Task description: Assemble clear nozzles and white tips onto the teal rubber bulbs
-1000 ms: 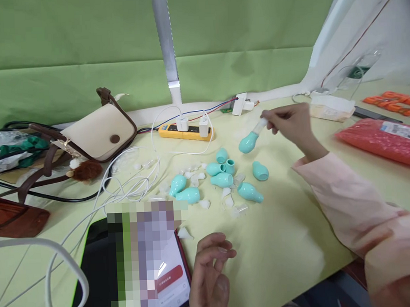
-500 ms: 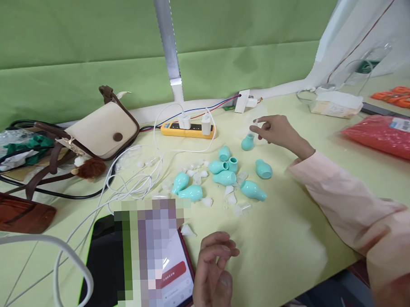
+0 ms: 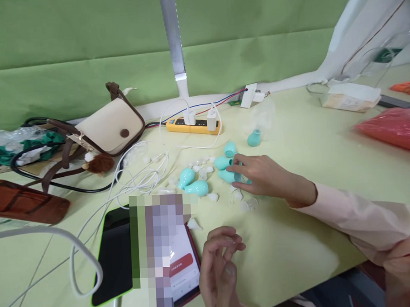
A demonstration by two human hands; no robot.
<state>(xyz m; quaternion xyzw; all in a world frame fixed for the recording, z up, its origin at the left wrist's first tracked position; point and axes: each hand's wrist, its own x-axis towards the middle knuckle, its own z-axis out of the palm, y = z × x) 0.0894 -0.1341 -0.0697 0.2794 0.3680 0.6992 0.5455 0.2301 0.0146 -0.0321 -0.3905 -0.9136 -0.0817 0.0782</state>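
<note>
My right hand point(image 3: 263, 176) reaches over a cluster of small turquoise vase-shaped pieces. Its thumb and fingers are apart around the end of one lying turquoise vase point(image 3: 226, 175); whether they touch it I cannot tell. This hand hides other pieces behind it. Beyond it, a single turquoise vase point(image 3: 254, 138) stands on the table. Two more vases, one of them a rounded lying vase point(image 3: 197, 188), rest to the left among white shards and clear plastic bits point(image 3: 250, 204). Near the front, my left hand point(image 3: 221, 266) is loosely curled with fingers apart, holding nothing, beside a phone point(image 3: 185, 281).
At the left lie a cream handbag point(image 3: 103, 126), tangled white cables point(image 3: 138, 174) and a green-edged dark tablet point(image 3: 114, 252). A yellow power strip point(image 3: 193, 127) is near the green wall. To the right are a tissue pack point(image 3: 350, 97) and a red package point(image 3: 390, 129).
My right hand has moved from the far standing vase, where its fingers were pinched at the top, toward me and left over the cluster. My left hand stays curled. The view has shifted slightly.
</note>
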